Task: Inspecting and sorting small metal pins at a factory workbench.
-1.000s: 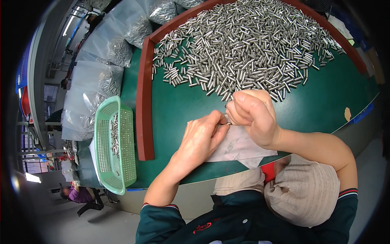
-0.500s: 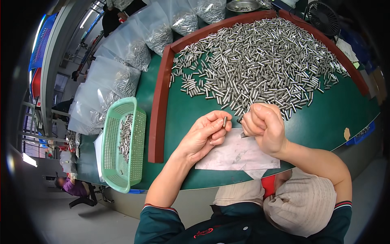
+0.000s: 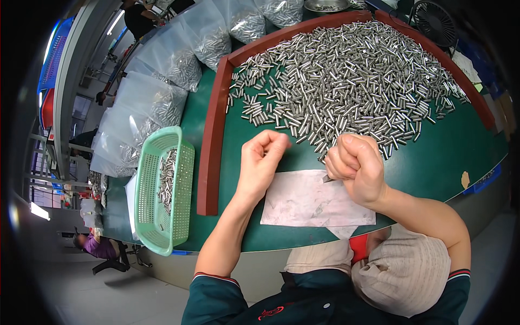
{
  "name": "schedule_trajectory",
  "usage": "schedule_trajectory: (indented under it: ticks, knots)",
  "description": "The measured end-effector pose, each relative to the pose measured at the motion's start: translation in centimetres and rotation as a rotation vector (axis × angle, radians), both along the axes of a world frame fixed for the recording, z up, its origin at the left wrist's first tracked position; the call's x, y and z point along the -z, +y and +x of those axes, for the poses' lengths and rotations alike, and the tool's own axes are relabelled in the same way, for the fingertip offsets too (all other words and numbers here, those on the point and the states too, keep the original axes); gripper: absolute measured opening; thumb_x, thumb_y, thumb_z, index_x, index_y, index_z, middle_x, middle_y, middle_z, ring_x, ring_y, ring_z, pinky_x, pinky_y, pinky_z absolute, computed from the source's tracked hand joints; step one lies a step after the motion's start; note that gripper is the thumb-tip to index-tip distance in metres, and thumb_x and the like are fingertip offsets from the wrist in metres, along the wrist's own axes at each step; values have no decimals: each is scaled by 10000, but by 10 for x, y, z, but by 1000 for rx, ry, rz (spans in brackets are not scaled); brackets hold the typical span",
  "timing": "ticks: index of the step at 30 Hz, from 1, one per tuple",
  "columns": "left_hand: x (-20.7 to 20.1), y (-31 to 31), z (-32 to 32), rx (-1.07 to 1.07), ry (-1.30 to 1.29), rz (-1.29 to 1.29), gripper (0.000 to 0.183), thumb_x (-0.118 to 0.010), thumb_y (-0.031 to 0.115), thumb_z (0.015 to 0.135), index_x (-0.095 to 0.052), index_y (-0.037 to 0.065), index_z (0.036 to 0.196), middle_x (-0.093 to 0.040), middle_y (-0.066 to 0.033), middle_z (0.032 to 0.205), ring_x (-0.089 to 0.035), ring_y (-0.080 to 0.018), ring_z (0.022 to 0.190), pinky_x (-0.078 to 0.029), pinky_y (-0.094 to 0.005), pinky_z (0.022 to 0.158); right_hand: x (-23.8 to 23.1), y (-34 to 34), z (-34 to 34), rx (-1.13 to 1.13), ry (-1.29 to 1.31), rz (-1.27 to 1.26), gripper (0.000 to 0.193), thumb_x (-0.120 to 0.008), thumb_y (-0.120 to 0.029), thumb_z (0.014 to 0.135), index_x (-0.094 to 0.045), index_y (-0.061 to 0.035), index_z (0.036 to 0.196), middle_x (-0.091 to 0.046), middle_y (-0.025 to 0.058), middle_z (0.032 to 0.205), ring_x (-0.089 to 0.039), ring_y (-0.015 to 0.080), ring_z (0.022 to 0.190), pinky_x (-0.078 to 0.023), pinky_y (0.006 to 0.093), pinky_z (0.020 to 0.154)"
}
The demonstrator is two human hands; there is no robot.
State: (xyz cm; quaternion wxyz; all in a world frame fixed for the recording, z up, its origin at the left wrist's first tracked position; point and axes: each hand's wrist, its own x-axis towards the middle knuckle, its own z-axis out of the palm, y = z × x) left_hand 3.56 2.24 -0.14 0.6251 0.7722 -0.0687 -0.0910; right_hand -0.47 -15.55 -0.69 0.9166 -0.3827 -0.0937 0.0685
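Observation:
A big heap of short shiny metal pins (image 3: 346, 81) lies on the green table (image 3: 433, 162). Just short of the heap's near left edge is my left hand (image 3: 258, 165), its fingers curled in and thumb against forefinger; whatever they may pinch is hidden. My right hand (image 3: 357, 169) makes a fist at the heap's near edge. A small dark grey tip (image 3: 327, 179) sticks out below that fist, but the rest of the thing is covered. Beneath and between the hands a stained pinkish-white cloth (image 3: 317, 203) lies flat.
Dark red wooden rails (image 3: 211, 157) border the heap. Left of them stands a light green plastic basket (image 3: 181, 211) holding some pins (image 3: 167, 181). Clear bags of pins (image 3: 173, 103) line the table's far left. A black fan (image 3: 433, 24) and a metal bowl (image 3: 327, 5) are at the back.
My left hand has moved up and slightly left, turning so that the metal pin seen between its fingertips no longer shows. My right fist has hardly moved.

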Motion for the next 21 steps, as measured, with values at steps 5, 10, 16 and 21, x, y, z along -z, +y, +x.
schedule_trajectory:
  ticks: [5, 10, 16, 21]
  knots:
    - [12, -16, 8, 9, -460, 552, 118, -657, 85, 691, -579, 25, 756, -390, -41, 460, -373, -113, 404, -312, -266, 408, 0, -1, 1, 17, 8, 0, 380, -374, -179, 836, -247, -105, 486, -270, -14, 414, -211, 75, 395, -195, 236, 394]
    - [6, -16, 6, 44, -419, 560, 138, -641, 110, 713, -555, 3, 716, -446, -49, 492, -421, -135, 435, -346, -291, 428, -3, 0, 0, 10, 1, -10, 380, -376, -177, 838, -247, -104, 487, -269, -15, 416, -216, 75, 394, -199, 236, 395]
    - [1, 7, 7, 205, 527, -677, 75, -512, 125, 852, -489, 62, 885, -526, -52, 744, -330, -32, 500, -268, -155, 445, -1, -1, 1, 10, 20, -10, 375, -373, -161, 839, -246, -101, 491, -271, -12, 418, -217, 76, 393, -205, 236, 394]
    - [9, 8, 7, 226, 475, -629, 106, -493, 121, 861, -512, 42, 928, -526, -36, 746, -308, -29, 487, -254, -167, 438, -2, -1, 0, 16, 21, 0, 380, -363, -159, 841, -241, -103, 485, -274, -9, 413, -213, 79, 390, -206, 236, 393]
